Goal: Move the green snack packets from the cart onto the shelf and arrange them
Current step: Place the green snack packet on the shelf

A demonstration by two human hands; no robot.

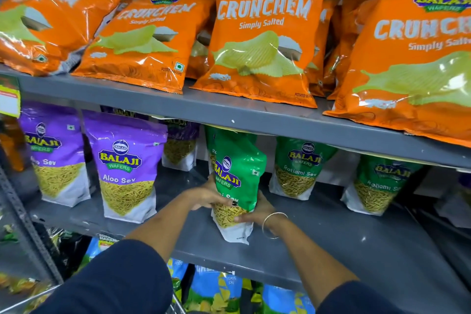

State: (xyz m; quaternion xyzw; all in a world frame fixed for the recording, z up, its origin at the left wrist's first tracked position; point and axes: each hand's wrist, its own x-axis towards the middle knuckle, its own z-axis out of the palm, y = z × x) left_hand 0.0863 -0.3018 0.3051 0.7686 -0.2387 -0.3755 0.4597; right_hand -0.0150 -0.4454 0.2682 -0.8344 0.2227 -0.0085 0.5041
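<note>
Green glossy Ratlami Sev pouch [235,186] stands near the grey metal shelf's [331,232] front edge, both hands' fingers [243,218] clamped low on it; released leaning, it may topple forward.

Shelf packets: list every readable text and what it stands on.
"BALAJI WAFERS", "CRUNCHEM", "Simply Salted": orange packet, top shelf.
"BALAJI WAFERS", "Aloo Sev": purple packet.
"BALAJI WAFERS": green packet held by left hand and right hand; lower word partly covered.
"BALAJI WAFERS", "Ratlami Sev": second green packet.
Shelf tag: unreadable.
</note>
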